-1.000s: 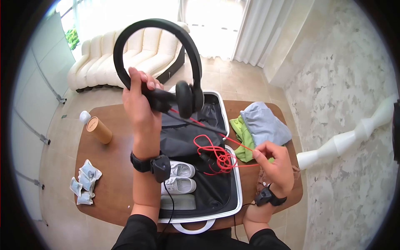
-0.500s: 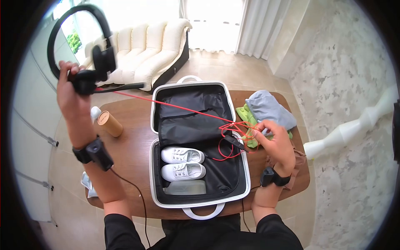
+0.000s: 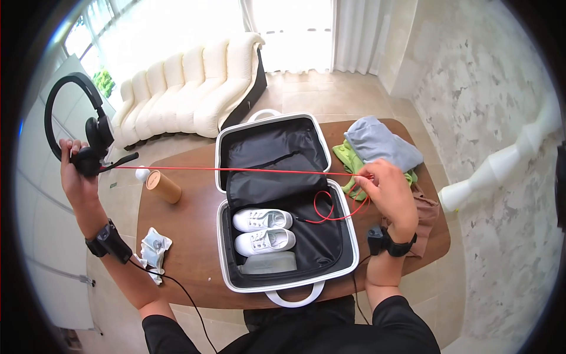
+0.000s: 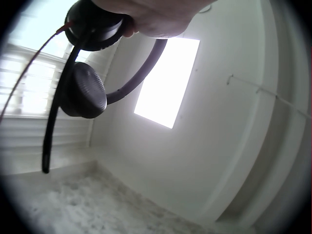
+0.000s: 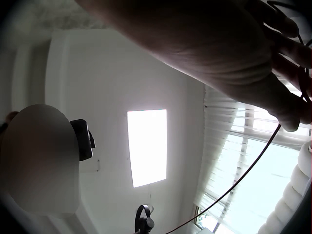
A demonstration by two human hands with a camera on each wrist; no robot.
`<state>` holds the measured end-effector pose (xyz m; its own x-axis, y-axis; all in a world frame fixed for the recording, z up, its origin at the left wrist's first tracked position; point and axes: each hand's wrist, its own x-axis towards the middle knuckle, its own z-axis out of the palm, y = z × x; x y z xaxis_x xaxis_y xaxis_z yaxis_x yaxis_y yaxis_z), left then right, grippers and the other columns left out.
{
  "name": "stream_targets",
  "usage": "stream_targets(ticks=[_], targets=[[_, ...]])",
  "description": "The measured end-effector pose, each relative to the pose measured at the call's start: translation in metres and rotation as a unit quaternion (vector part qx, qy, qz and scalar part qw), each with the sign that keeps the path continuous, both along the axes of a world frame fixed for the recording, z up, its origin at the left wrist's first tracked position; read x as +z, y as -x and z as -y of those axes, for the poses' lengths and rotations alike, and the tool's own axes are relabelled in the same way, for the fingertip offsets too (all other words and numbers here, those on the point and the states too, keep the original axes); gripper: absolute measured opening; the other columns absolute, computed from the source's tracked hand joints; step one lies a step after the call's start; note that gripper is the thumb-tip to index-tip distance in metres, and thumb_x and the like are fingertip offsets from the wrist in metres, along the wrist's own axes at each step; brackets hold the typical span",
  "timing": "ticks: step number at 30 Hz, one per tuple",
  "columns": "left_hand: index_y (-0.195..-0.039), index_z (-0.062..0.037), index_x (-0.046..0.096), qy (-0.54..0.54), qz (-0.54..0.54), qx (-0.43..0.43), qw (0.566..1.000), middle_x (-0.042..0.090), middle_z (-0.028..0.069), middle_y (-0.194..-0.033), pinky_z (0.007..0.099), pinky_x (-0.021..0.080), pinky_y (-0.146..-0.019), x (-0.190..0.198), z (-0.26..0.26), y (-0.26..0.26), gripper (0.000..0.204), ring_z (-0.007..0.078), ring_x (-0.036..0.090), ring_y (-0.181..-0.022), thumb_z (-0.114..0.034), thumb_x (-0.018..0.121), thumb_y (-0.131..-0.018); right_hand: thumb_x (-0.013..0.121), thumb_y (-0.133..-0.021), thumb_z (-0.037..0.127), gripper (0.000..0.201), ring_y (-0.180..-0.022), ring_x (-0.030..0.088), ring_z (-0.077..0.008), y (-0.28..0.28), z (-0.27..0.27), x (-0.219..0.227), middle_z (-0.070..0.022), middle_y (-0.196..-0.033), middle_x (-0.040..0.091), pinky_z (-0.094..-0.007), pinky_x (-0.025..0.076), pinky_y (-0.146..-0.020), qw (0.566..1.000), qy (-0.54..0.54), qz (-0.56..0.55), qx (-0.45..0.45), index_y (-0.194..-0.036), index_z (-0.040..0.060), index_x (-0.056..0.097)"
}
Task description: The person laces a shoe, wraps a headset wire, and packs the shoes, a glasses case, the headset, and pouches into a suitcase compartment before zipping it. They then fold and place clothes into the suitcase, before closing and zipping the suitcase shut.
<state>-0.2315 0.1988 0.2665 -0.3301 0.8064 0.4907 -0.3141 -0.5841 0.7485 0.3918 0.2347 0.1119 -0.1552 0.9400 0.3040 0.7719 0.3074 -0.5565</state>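
The left hand point(image 3: 73, 168) clenches a black headset point(image 3: 82, 138), its gripped earcup hidden, while the right hand point(image 3: 386, 189) pinches the taut red cable point(image 3: 236, 170) over the suitcase point(image 3: 348, 224).

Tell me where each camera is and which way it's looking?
Head: on the head, looking down at the suitcase on the table; both arms show.
Left wrist: looks up at the ceiling; the left hand grips the headset.
Right wrist: looks up at the ceiling; the right hand pinches the red cable.
All three views show headset and cable.
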Motion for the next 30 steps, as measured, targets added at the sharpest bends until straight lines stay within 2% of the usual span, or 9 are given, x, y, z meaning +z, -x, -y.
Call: stream_targets(ticks=[3, 5, 9, 11, 12, 14, 18, 23, 30], targets=[[-0.094, -0.0125, 0.052, 0.004, -0.013, 0.041, 0.999, 0.048, -0.0010, -0.082, 0.0289, 0.049, -0.083, 0.002, -0.006, -0.001, 0.024, 0.0128, 0.050, -0.080, -0.028, 0.052, -0.112, 0.074, -0.093, 0.018, 0.016, -0.079, 0.066, -0.0290, 0.000, 0.004, 0.009, -0.0124, -0.096, 0.068, -0.0418, 0.052, -0.073, 0.999, -0.021, -0.037, 0.032, -0.092, 0.0027, 0.074], [-0.094, -0.0124, 0.052, -0.003, -0.027, 0.050, 0.998, 0.048, -0.0009, -0.082, 0.0286, 0.049, -0.082, 0.000, -0.010, -0.004, 0.024, 0.0131, 0.050, -0.080, -0.028, 0.052, -0.112, 0.074, -0.092, 0.013, 0.011, -0.082, 0.068, -0.0253, 0.006, 0.008, 0.023, -0.0104, -0.099, 0.070, -0.0385, 0.053, -0.075, 0.959, -0.134, -0.230, 0.097, -0.095, 0.0019, 0.077], [-0.093, -0.0125, 0.051, 0.004, -0.041, 0.053, 0.998, 0.047, -0.0008, -0.080, 0.0281, 0.046, -0.077, -0.012, -0.016, -0.056, 0.025, 0.0134, 0.048, -0.079, -0.029, 0.053, -0.112, 0.076, -0.091, 0.008, 0.010, -0.086, 0.068, -0.0217, 0.001, 0.010, 0.024, -0.0079, -0.099, 0.070, -0.0341, 0.053, -0.077, 0.946, -0.172, -0.236, 0.138, -0.097, -0.0006, 0.077], [-0.093, -0.0127, 0.051, 0.011, -0.048, 0.041, 0.998, 0.045, -0.0011, -0.079, 0.0279, 0.045, -0.076, -0.013, -0.020, -0.078, 0.026, 0.0126, 0.047, -0.077, -0.031, 0.054, -0.111, 0.077, -0.090, 0.006, 0.010, -0.086, 0.068, -0.0195, -0.003, -0.001, 0.016, -0.0064, -0.096, 0.070, -0.0310, 0.053, -0.076, 0.966, -0.212, -0.034, 0.144, -0.097, -0.0014, 0.077], [-0.093, -0.0127, 0.051, 0.010, -0.049, 0.039, 0.998, 0.045, -0.0011, -0.079, 0.0279, 0.045, -0.076, -0.012, -0.022, -0.084, 0.026, 0.0126, 0.047, -0.077, -0.031, 0.054, -0.111, 0.077, -0.090, 0.006, 0.010, -0.086, 0.068, -0.0195, 0.001, 0.002, 0.018, -0.0064, -0.096, 0.070, -0.0310, 0.053, -0.076, 0.966, -0.212, -0.034, 0.142, -0.097, -0.0014, 0.077], [-0.093, -0.0126, 0.050, 0.024, -0.037, 0.049, 0.998, 0.045, -0.0015, -0.079, 0.0274, 0.044, -0.074, -0.010, -0.025, -0.094, 0.026, 0.0119, 0.046, -0.075, -0.031, 0.054, -0.111, 0.076, -0.092, 0.007, 0.010, -0.084, 0.068, -0.0202, 0.013, 0.009, 0.027, -0.0073, -0.090, 0.070, -0.0320, 0.053, -0.077, 0.936, -0.235, -0.259, 0.029, -0.098, -0.0014, 0.076], [-0.089, -0.0113, 0.049, 0.026, -0.052, 0.042, 0.997, 0.044, -0.0006, -0.078, 0.0276, 0.044, -0.071, -0.010, -0.023, -0.106, 0.029, 0.0122, 0.045, -0.073, -0.029, 0.055, -0.112, 0.073, -0.095, 0.007, 0.010, -0.085, 0.068, -0.0185, 0.005, 0.011, 0.023, -0.0085, -0.089, 0.071, -0.0308, 0.053, -0.078, 0.973, -0.112, -0.200, 0.000, -0.100, -0.0009, 0.076], [-0.086, -0.0127, 0.049, 0.054, -0.046, 0.063, 0.995, 0.043, -0.0018, -0.073, 0.0271, 0.040, -0.068, -0.016, -0.027, -0.121, 0.033, 0.0114, 0.045, -0.070, -0.033, 0.055, -0.111, 0.068, -0.101, 0.012, 0.017, -0.079, 0.069, -0.0148, 0.007, 0.007, 0.017, -0.0099, -0.090, 0.074, -0.0285, 0.054, -0.074, 0.926, -0.092, -0.367, -0.001, -0.101, -0.0043, 0.073], [-0.087, -0.0101, 0.051, 0.032, -0.168, 0.029, 0.985, 0.042, -0.0017, -0.068, 0.0270, 0.036, -0.060, -0.041, -0.030, -0.176, 0.034, 0.0092, 0.040, -0.062, -0.033, 0.052, -0.112, 0.060, -0.107, 0.014, 0.021, -0.084, 0.073, -0.0142, 0.020, 0.007, 0.017, -0.0079, -0.091, 0.075, -0.0282, 0.058, -0.079, 0.932, -0.067, -0.350, 0.064, -0.104, -0.0037, 0.071]])
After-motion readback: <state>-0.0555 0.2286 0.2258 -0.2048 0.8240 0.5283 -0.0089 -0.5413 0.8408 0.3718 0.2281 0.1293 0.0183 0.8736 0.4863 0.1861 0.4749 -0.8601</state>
